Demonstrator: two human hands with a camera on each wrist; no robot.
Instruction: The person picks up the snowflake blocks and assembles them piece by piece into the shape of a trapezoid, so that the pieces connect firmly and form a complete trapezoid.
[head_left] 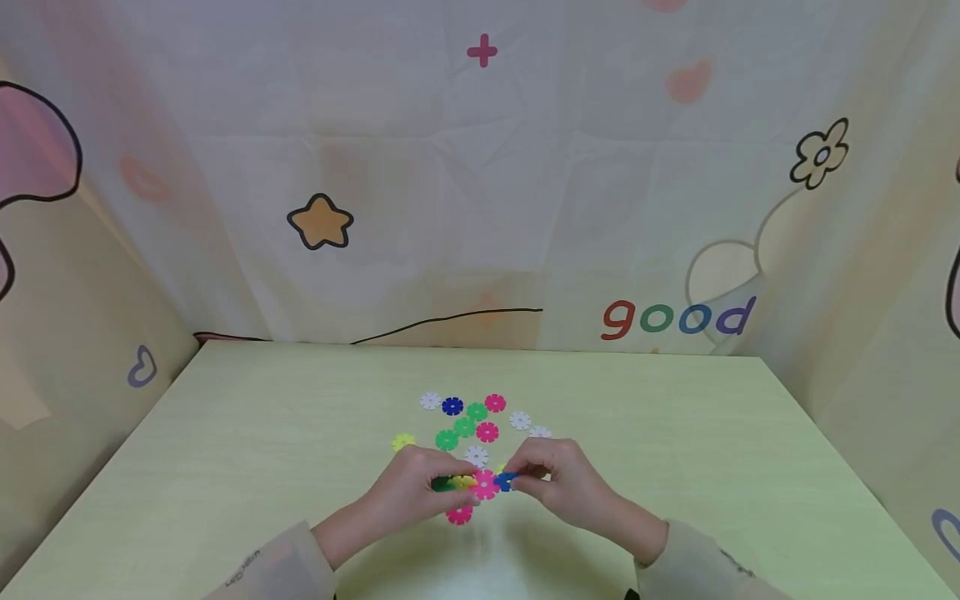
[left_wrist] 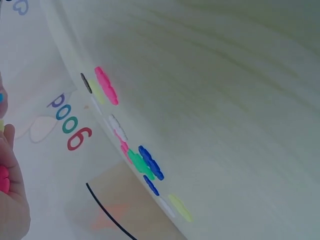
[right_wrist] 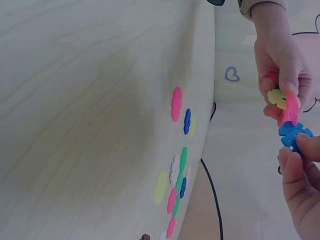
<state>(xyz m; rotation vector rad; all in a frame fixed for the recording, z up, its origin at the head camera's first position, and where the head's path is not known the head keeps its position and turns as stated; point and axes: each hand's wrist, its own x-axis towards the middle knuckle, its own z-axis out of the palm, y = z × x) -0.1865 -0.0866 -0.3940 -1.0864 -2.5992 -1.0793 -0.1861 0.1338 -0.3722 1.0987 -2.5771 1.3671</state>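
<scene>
Above the table, my left hand (head_left: 420, 485) holds a chain of notched plastic snowflake discs, with a yellow disc (right_wrist: 278, 99) and a pink disc (head_left: 485, 484) showing. Something green also shows in its grip in the head view. My right hand (head_left: 557, 479) pinches a blue snowflake disc (right_wrist: 295, 134) between thumb and fingers. The blue disc meets the edge of the pink one; how deep their slots join cannot be told. In the left wrist view, only part of my left hand (left_wrist: 12, 200) appears at the left edge.
Loose discs lie on the pale table (head_left: 262, 433) beyond the hands: several green (head_left: 447, 440), white (head_left: 476, 456) and pink (head_left: 487, 432), a dark blue disc (head_left: 452, 406) and a yellow disc (head_left: 403, 442). Another pink disc (head_left: 459, 514) lies below my left hand. A printed cloth (head_left: 420, 208) hangs behind.
</scene>
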